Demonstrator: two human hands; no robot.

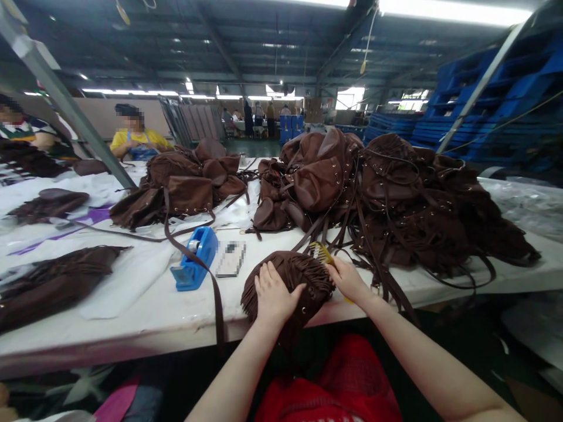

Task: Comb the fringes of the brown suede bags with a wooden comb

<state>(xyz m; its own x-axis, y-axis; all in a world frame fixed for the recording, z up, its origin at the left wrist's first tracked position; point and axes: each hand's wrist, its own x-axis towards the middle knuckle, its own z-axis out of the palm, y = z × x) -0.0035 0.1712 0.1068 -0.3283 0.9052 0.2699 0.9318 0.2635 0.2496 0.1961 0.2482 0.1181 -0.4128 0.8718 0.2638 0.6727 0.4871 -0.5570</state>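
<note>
Fringed brown bag (313,296) at the front edge of the desk (147,310), yellow comb (324,254) at its fringe (288,264).
From my remote seat I see, left to right, a glossy blue tape dispenser (205,249), the left hand (275,294) spread open on the rounded bag's soft, suede-like fringe, and the right hand (347,280) closed around the stiff comb. I judge its teeth could snag tangled strands; a slack left hand could let the bag slide off.

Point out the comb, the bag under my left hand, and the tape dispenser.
Comb (324,253): head view, on its yellow spine.
Bag (311,272): head view, on the brown fringe.
Tape dispenser (208,246): head view, on its blue side.
</note>
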